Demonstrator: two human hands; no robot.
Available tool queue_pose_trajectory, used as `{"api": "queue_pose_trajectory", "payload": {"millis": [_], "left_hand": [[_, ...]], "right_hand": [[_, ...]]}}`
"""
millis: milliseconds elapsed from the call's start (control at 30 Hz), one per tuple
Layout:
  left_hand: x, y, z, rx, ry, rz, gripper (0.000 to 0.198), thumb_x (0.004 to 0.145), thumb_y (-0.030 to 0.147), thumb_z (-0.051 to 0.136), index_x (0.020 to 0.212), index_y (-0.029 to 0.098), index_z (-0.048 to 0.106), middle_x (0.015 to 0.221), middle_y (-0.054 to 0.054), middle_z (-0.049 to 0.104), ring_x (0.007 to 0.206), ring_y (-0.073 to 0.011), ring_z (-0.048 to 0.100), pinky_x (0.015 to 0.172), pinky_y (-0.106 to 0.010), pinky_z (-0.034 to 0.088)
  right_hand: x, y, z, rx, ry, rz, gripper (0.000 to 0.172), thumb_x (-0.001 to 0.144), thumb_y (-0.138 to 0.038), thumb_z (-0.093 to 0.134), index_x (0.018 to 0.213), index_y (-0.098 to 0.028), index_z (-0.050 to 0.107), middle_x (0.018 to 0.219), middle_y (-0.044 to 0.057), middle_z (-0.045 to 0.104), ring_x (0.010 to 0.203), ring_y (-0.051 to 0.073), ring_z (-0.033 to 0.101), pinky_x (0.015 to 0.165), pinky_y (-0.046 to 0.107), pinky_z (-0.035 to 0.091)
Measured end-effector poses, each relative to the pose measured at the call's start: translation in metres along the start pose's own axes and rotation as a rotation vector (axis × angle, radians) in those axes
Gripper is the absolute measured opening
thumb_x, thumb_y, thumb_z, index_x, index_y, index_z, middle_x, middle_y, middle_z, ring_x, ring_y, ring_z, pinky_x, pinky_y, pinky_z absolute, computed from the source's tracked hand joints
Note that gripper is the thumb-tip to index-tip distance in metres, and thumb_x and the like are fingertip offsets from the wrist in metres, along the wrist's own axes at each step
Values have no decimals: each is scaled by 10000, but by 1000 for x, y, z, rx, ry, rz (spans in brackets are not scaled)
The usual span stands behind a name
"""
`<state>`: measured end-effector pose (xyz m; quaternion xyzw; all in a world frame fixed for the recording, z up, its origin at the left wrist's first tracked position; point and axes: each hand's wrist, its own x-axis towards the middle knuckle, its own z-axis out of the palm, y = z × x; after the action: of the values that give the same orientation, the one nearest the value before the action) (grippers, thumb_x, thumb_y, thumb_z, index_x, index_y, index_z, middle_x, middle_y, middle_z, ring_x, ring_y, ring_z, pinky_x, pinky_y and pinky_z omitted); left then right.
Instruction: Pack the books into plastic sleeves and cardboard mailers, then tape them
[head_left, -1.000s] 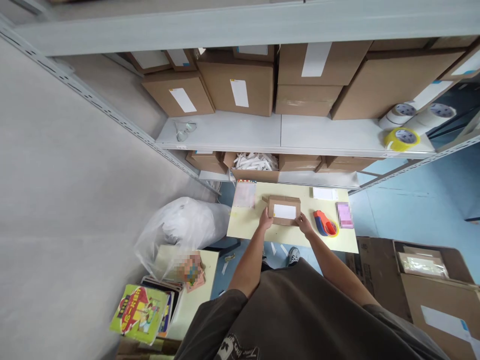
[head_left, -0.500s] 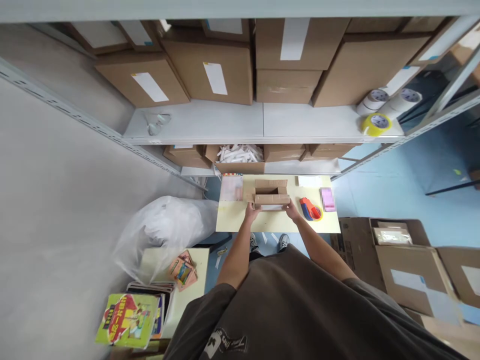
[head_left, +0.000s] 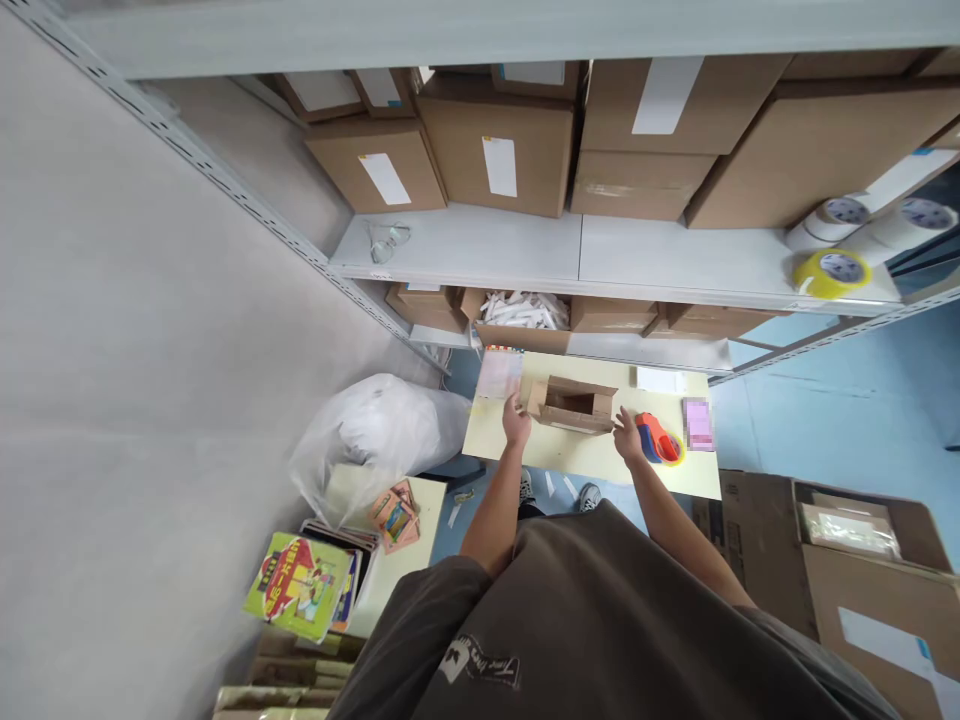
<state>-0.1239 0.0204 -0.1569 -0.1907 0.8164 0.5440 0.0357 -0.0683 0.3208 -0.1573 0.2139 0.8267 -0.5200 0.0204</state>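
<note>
A small brown cardboard box [head_left: 577, 420] stands on the pale yellow table with its top flaps up and its inside showing dark. My left hand [head_left: 517, 422] is just off the box's left end, fingers raised and nothing visible in them. At the other end, my right hand [head_left: 627, 438] has its fingers apart beside the box; whether the fingertips touch the cardboard I cannot tell. Close to the right hand lies a red and blue tape dispenser [head_left: 657, 440] with yellow tape. A pinkish printed sheet [head_left: 500, 374] lies beyond my left hand.
Shelving [head_left: 480, 240] with cartons rises behind the table [head_left: 555, 463]. Tape rolls [head_left: 832, 273] and glasses [head_left: 388, 241] sit on it. A pink pad [head_left: 698, 424] is at the table's right. A plastic bag [head_left: 390, 425] and books [head_left: 300, 585] stand left, cartons [head_left: 862, 600] right.
Both hands have come off the box's near side and moved apart to its ends. The box has turned slightly, with its flaps spread wider. The view has shifted left.
</note>
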Motion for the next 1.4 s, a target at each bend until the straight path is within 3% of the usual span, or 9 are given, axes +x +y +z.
{"api": "queue_pose_trajectory", "payload": {"millis": [167, 333, 433, 533, 667, 833, 1067, 1267, 1400], "left_hand": [[4, 35, 3, 211, -186, 335, 233, 972, 260, 635, 1145, 230, 788, 1288, -152, 723, 1311, -303, 629, 1200, -432, 470], [6, 44, 20, 315, -412, 266, 200, 961, 371, 711, 867, 221, 806, 1259, -143, 759, 1320, -304, 647, 1207, -418, 476], [2, 37, 20, 433, -509, 256, 175, 926, 362, 772, 1010, 213, 812, 1602, -126, 588, 1512, -296, 525, 1257, -398, 428], [-4, 28, 20, 560, -602, 283, 502, 810, 375, 908, 1264, 221, 760, 1822, -105, 242, 1672, -342, 261, 1299, -445, 383], [-14, 17, 27, 628, -573, 313, 617, 759, 382, 966, 1299, 212, 721, 1856, -96, 56, 1704, -375, 107, 1299, -515, 387], [-24, 9, 38, 547, -470, 329, 349, 819, 300, 922, 1075, 202, 707, 1855, -91, 61, 1710, -338, 99, 1319, -527, 360], [-32, 3, 41, 448, -451, 328, 224, 845, 125, 818, 982, 214, 665, 1853, -70, 83, 1712, -312, 95, 1325, -554, 350], [-31, 4, 32, 512, -432, 372, 183, 850, 69, 768, 944, 212, 703, 1854, -32, 91, 1686, -329, 200, 1303, -544, 377], [-21, 17, 33, 654, -409, 365, 397, 814, 144, 861, 1179, 220, 726, 1860, -51, 14, 1601, -387, 347, 1294, -563, 374]], "right_hand": [[6, -25, -10, -146, 72, 39, 475, 910, -396, 539, 1275, -170, 745, 1225, 184, 776, 1052, 314, 739, 943, 450, 613], [20, -50, 4, -361, -154, -127, 368, 915, -292, 593, 1212, -226, 800, 1351, 112, 757, 1185, 292, 720, 1033, 422, 597], [27, -61, 16, -536, -230, -249, 393, 904, -237, 624, 1248, -205, 812, 1494, 126, 682, 1335, 330, 646, 1137, 448, 543], [32, -73, 26, -696, -376, -395, 464, 887, -177, 625, 1321, -200, 790, 1575, 115, 621, 1493, 339, 498, 1210, 463, 472], [33, -84, 27, -895, -488, -425, 406, 932, -228, 623, 1296, -214, 802, 1532, 144, 635, 1521, 375, 412, 1178, 507, 452], [27, -73, 4, -985, -277, -327, 396, 1029, -300, 520, 1275, -139, 785, 1456, 237, 631, 1489, 406, 416, 1199, 538, 381], [17, -27, 0, -939, -234, -391, 661, 932, -299, 633, 1576, -182, 540, 1696, 199, 453, 1639, 422, 251, 1311, 649, 162], [42, -20, 5, -854, -329, -324, 1072, 847, -596, 778, 1740, -292, 269, 1847, 145, 75, 1616, 455, 289, 1210, 590, 394], [60, -18, 10, -816, -477, -219, 1367, 659, -693, 914, 1754, -342, 174, 1827, 188, 70, 1547, 476, 374, 1138, 555, 466]]}}
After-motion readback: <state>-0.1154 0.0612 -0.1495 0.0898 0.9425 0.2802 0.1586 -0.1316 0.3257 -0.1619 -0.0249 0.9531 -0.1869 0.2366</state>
